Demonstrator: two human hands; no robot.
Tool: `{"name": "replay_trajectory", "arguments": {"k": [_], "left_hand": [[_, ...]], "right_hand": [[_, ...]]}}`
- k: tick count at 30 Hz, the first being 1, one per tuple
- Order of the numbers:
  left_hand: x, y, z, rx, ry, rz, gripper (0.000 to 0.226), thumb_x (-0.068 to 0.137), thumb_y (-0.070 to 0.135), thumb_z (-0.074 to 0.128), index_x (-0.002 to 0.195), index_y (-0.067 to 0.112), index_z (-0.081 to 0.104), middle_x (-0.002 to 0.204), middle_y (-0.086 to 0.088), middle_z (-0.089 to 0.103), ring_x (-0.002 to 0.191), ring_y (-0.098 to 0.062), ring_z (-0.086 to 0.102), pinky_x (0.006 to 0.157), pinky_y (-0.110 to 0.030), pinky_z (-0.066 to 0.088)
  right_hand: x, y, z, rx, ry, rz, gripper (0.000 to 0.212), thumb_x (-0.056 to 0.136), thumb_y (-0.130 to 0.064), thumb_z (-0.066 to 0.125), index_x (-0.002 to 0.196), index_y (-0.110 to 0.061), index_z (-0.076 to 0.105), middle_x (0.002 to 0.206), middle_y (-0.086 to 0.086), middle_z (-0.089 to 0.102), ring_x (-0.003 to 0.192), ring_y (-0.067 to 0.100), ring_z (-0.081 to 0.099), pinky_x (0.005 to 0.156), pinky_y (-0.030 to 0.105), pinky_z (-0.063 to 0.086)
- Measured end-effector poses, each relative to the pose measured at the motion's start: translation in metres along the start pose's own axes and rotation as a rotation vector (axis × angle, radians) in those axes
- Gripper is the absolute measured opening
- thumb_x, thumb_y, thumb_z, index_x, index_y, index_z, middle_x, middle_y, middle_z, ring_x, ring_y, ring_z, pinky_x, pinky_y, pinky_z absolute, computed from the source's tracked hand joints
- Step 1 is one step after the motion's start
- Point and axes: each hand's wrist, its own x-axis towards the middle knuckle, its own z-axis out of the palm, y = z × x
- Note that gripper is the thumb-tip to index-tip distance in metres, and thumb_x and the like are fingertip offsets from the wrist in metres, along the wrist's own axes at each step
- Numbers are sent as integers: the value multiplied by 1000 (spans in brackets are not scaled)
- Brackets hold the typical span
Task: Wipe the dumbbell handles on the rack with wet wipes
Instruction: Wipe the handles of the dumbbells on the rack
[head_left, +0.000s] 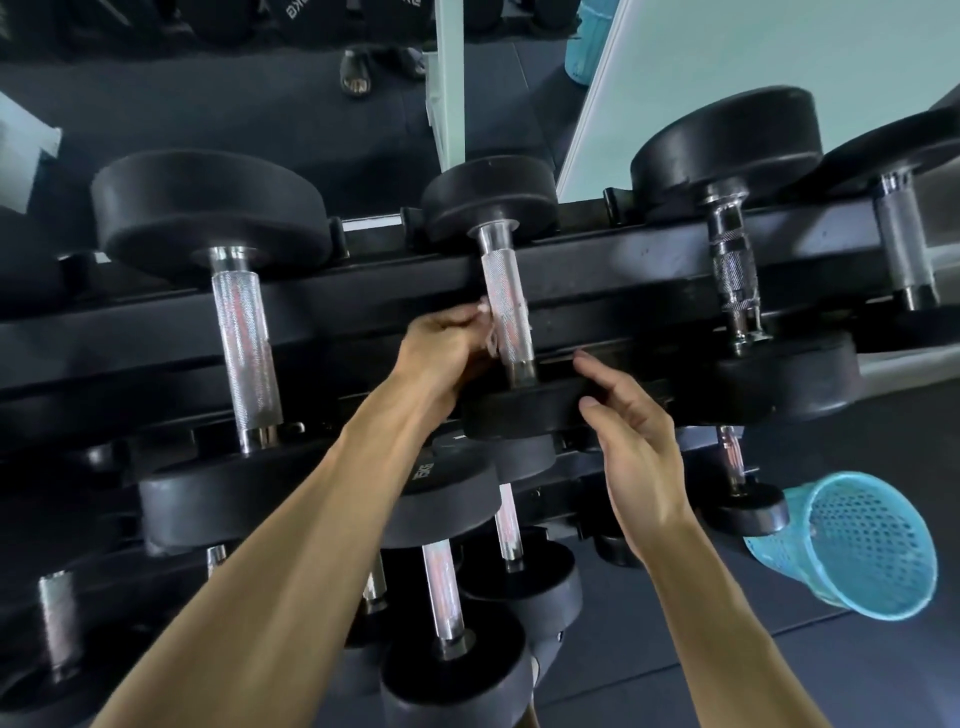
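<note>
On top tier of black rack (597, 270), left hand (441, 345) pinches wet wipe (489, 332) against knurled dumbbell handle (506, 306). Right hand (631, 431) hovers beside near weight head, fingers relaxed, apart, holding nothing. Blue mesh basket (862, 545) on floor at right.

Black dumbbell rack (597, 244) on a dark floor (857, 675), loaded with dumbbells on its tiers.

On the top tier four dumbbells lie across the rails side by side: a large one at the left (244, 343), a smaller middle one (506, 312), one with a ringed chrome handle (735, 280), and another at the right edge (901, 244). Lower tiers carry more dumbbells (441, 592) with knurled handles, though how many is hard to tell in the shadow. A blue mesh basket (872, 545) sits on the floor just beside the rack's right end.
</note>
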Motion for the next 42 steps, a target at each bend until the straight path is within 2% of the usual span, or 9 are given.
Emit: {"name": "replay_trajectory", "arguments": {"k": [4,7,11,15,19,25,31,38,42], "left_hand": [[20,19,5,-206,17,13,29,94,-9,50,117,-1,66,114,-22,71,105,-33,70,77,-32,60],[33,34,14,-484,90,-47,23,95,-9,51,110,3,64,111,-23,71,103,-33,71,78,-34,60],[9,4,-4,-120,-81,-113,30,99,5,51,127,0,62,122,-20,68,110,-31,67,91,-36,55],[7,10,-2,-58,14,-46,23,98,3,55,116,0,68,117,-21,70,98,-29,68,81,-33,59],[16,32,11,-288,50,-26,22,96,-11,45,96,1,64,105,-26,72,97,-33,72,85,-41,60],[-22,4,-10,388,-2,-18,18,95,0,62,83,10,71,56,1,59,42,-3,48,47,-13,40],[-7,26,7,-72,204,-23,18,91,-3,65,84,12,71,66,2,72,61,-11,67,66,-25,60],[-32,8,-5,261,133,-6,13,82,-1,77,79,11,73,63,4,71,57,-7,65,62,-17,55],[-20,21,2,63,191,47,14,83,-5,73,81,8,70,61,-2,70,55,-10,65,61,-21,56]], "right_hand": [[-1,2,-3,-61,-36,-14,39,92,-22,56,125,-41,63,136,-22,59,127,0,53,116,40,37],[-1,5,-2,-94,-66,-34,50,85,-36,59,135,-40,55,130,-17,63,114,22,63,108,43,46],[-5,11,3,-186,-69,-85,55,78,-59,61,132,-56,46,122,-9,55,99,-1,47,105,34,40],[-4,10,0,-190,-74,-96,57,75,-63,59,130,-57,44,92,-27,43,78,-10,39,80,14,37],[-2,6,-1,-208,-63,-96,61,72,-65,58,130,-56,43,79,-29,31,69,-13,36,62,8,38],[-4,6,3,-197,-42,-118,59,75,-64,58,131,-55,44,80,-29,31,69,-13,34,60,5,37],[-2,5,0,-210,-40,-118,66,73,-65,58,136,-48,44,79,-28,31,71,-12,34,64,5,38],[-4,6,3,-192,-27,-113,58,79,-57,62,134,-52,44,80,-28,31,72,-12,33,61,6,37],[-2,7,0,-208,-34,-103,63,83,-48,62,143,-38,46,78,-28,31,71,-12,33,62,7,36]]}}
